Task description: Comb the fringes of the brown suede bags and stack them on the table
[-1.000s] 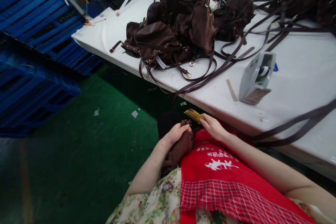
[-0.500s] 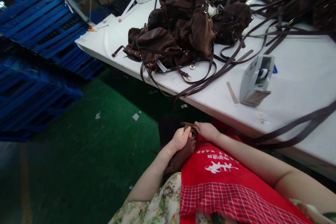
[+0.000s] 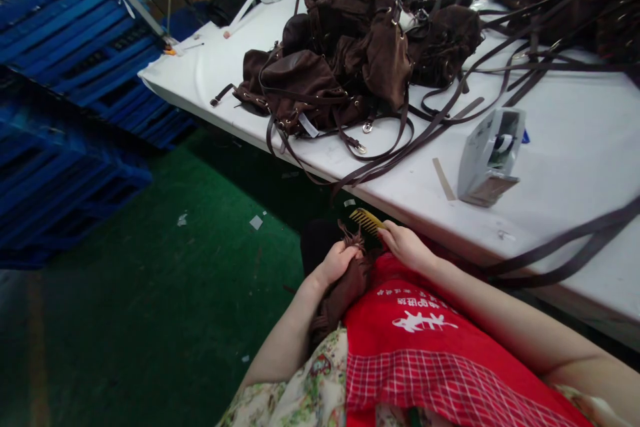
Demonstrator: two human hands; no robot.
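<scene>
Over my lap, below the table edge, my left hand (image 3: 338, 263) is closed around a brown fringed piece (image 3: 353, 283), probably part of a bag; loose strands stick up above the fingers. A yellow comb (image 3: 367, 221) is pinched in my right hand (image 3: 404, 245), its teeth pointing left and down beside the fringe. Comb and strands look slightly apart. The lower part of the brown piece hangs along my left forearm and is partly hidden by it.
On the white table (image 3: 560, 167) lies a heap of dark brown bags (image 3: 310, 83) with long straps (image 3: 395, 163), some over the edge. A grey tape dispenser (image 3: 487, 160) stands to the right. Blue pallets (image 3: 65, 47) are stacked at left above the green floor (image 3: 200, 293).
My right hand has moved slightly up and right, away from the left, bringing the comb clear of the fringe. Strands now stand up loosely above my left hand.
</scene>
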